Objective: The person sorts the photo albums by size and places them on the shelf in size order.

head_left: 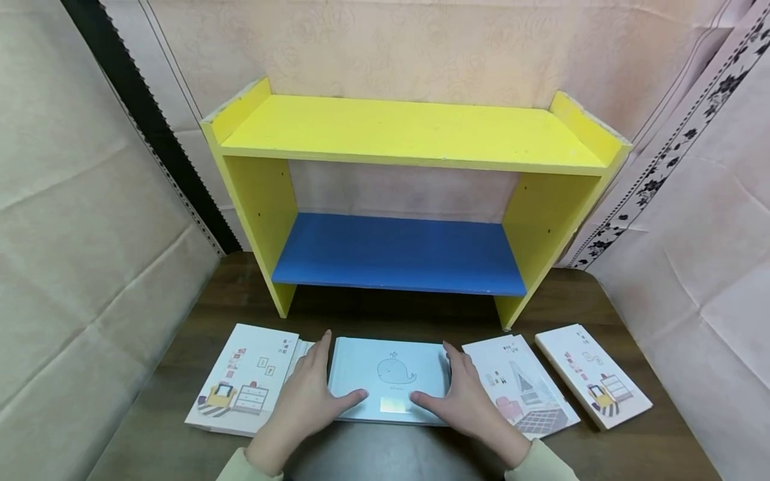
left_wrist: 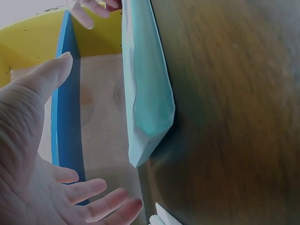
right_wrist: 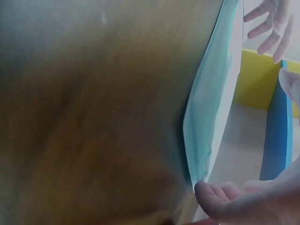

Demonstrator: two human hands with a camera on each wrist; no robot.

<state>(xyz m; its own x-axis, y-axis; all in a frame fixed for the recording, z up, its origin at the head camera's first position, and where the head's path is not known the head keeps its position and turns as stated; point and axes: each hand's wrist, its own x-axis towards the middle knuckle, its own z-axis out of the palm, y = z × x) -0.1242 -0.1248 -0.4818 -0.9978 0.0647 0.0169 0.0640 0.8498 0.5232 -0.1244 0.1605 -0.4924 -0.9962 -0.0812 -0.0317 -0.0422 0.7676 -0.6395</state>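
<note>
Pale, creased fabric hangs behind the yellow-and-blue wooden shelf unit, which stands on a dark brown wood-grained table. Directly in front of the shelf unit's middle we find the pale blue, landscape-shaped book, lying flat on the table. Before the unit's left end lies a white, softly illustrated book; before its right end we see a white book with a pointed grey drawing and, further out, a thick white book with a furniture drawing.

We judge the step in hand to be framing the blue book for a two-handed hold. Our left hand has its fingers extended and thumb spread wide, gripping nothing. Our right hand is spread likewise and has hold of nothing, though we cannot tell whether a fingertip touches the book's corner. Next, we think, the move calls for bringing both hands evenly inward onto the short edges.

As for its looks, the cover carries a thin-lined whale with a spout, and a bright patch below that may be glare or a label. Seen from the wrists, its side is turquoise and slightly wavy.
</note>
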